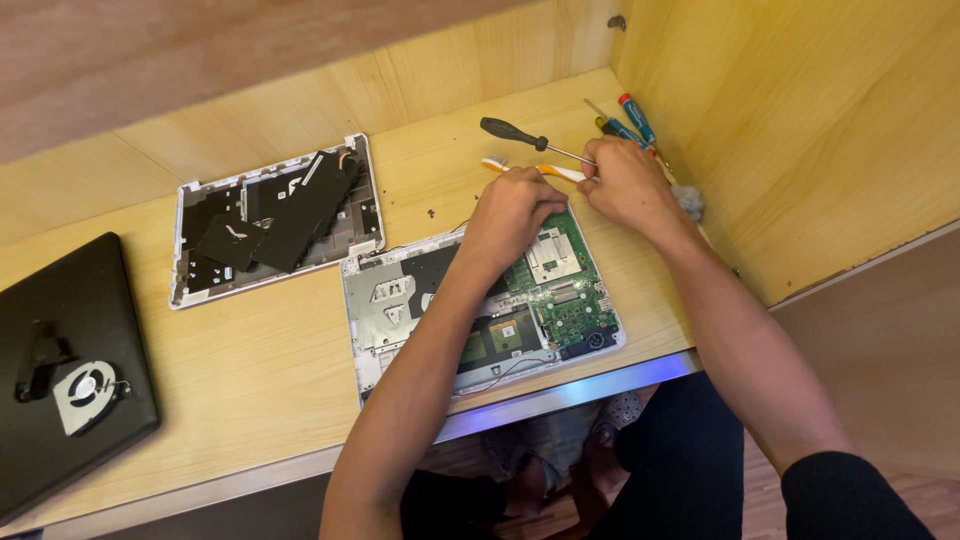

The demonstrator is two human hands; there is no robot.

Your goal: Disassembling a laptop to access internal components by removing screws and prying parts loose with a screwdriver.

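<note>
Pale wooden tabletop point(250, 370) carries an opened laptop base point(400, 300). Both hands meet at its far edge — left hand point(512, 212) and right hand point(625, 180) curled around an orange-and-white toothbrush point(555, 171), its middle hidden by fingers. Screwdrivers point(625, 120) lie just beyond.

We see a detached white laptop cover point(275, 215), a black closed laptop point(60, 370) bearing a small fan point(88, 392), and two blue-handled screwdrivers point(630, 122).

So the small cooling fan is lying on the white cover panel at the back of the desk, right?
Not quite. The head view shows the cooling fan lying on the closed black laptop at the left edge of the desk; the white cover panel at the back carries only black sheets.
</note>
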